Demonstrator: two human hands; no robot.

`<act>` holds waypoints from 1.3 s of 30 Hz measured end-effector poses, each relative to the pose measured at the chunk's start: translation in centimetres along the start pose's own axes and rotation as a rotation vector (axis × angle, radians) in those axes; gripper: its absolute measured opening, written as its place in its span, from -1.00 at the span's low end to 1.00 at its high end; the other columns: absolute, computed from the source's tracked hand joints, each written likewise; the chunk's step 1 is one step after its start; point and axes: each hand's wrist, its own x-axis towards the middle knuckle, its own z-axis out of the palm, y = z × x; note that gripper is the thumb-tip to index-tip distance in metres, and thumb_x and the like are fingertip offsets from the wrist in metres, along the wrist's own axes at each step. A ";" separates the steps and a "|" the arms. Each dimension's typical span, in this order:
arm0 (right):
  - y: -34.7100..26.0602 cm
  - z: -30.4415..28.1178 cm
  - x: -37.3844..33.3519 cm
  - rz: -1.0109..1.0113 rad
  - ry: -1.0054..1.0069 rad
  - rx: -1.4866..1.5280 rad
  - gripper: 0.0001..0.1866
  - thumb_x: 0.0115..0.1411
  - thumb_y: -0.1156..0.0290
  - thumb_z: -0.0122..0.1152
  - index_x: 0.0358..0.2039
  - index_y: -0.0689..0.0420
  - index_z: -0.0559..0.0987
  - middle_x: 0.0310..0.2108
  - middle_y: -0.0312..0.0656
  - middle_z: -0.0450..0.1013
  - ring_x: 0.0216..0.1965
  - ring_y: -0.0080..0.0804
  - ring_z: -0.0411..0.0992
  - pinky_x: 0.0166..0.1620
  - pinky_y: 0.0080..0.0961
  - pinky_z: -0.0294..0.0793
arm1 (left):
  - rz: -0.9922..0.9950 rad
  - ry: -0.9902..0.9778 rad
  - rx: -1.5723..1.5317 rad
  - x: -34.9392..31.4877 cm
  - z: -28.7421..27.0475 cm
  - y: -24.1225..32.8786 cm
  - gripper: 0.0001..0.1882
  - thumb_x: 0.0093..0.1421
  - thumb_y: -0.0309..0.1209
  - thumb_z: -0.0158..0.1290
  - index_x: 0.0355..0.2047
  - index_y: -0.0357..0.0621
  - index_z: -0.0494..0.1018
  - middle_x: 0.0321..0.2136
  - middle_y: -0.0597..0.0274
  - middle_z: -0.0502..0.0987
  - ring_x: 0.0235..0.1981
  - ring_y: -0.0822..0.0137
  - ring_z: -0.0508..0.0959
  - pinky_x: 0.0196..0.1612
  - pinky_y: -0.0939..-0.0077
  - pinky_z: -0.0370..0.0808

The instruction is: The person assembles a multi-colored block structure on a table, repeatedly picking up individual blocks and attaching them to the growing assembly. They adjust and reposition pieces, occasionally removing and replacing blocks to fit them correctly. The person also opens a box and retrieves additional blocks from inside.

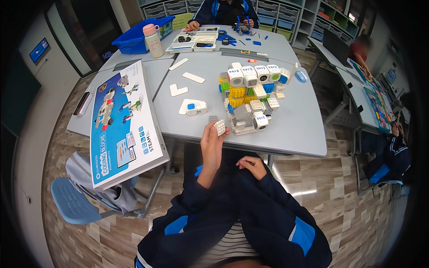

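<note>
My left hand (212, 147) is raised at the table's near edge, its fingers closed on a small white studded building brick (220, 127). My right hand (253, 167) hangs over my lap, below the tabletop, with its fingers curled in and nothing visible in them. Just beyond the held brick stands a block build (237, 94) of yellow, white, green and blue bricks, with several white cube modules (260, 120) fitted to it. A small grey studded plate (213, 119) lies beside my left fingertips. Farther left is a white piece with a blue square (192, 106).
Flat white pieces (194, 77) lie mid-table. A large kit box (127, 129) overhangs the left edge, near a bottle (153, 42) and blue bin (129, 44). A parts tray (196, 40) sits before another person (223, 13). A blue mouse-shaped item (300, 77) is at right.
</note>
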 end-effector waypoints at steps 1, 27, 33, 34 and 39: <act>0.3 0.0 0.0 0.022 0.061 0.072 -0.75 0.38 0.34 0.15 -0.24 0.26 0.69 -0.40 -0.26 0.56 -0.36 -0.59 0.46 -0.21 -0.64 0.41 | -0.008 0.013 0.006 -0.1 0.0 0.1 -0.64 0.53 -0.29 -0.14 0.13 -0.35 0.33 -0.11 0.10 0.51 -0.06 0.28 0.54 0.08 0.32 0.48; 9.2 -4.9 -2.6 0.139 0.568 1.511 -0.90 0.27 0.49 0.16 -0.24 0.24 0.48 -0.49 -0.31 0.31 -0.45 -0.48 0.25 -0.39 -0.53 0.26 | 0.087 -1.024 1.657 -6.1 -0.5 -12.0 -0.68 0.11 -0.24 0.17 -0.18 -0.13 0.55 -0.27 0.08 0.65 -0.23 0.01 0.67 -0.24 0.08 0.61; 5.0 -4.1 -2.9 0.209 0.488 1.017 -0.80 0.32 0.46 0.15 -0.10 0.27 0.48 -0.23 -0.17 0.49 -0.20 -0.36 0.45 -0.14 -0.48 0.46 | 0.006 -0.827 1.417 -6.1 -0.5 -8.8 -0.66 0.15 -0.17 0.19 -0.15 -0.10 0.53 -0.32 0.03 0.65 -0.26 -0.02 0.65 -0.25 0.11 0.58; 3.5 -4.0 -3.1 0.236 0.441 0.852 -0.79 0.33 0.44 0.14 -0.08 0.28 0.48 -0.18 -0.14 0.50 -0.14 -0.34 0.47 -0.10 -0.46 0.47 | -0.066 -0.791 1.333 -5.9 -0.5 -7.4 -0.66 0.16 -0.16 0.20 -0.16 -0.10 0.52 -0.32 0.02 0.64 -0.27 -0.04 0.65 -0.25 0.11 0.57; -4.8 -3.4 -3.1 0.277 -0.066 0.052 -0.72 0.45 0.34 0.02 -0.02 0.24 0.56 -0.20 -0.20 0.56 -0.14 -0.50 0.51 -0.13 -0.61 0.45 | -0.329 -0.617 0.780 -4.9 0.8 0.9 -0.70 0.26 -0.32 0.23 -0.05 -0.12 0.51 -0.42 0.36 0.55 -0.36 0.50 0.57 -0.29 0.57 0.44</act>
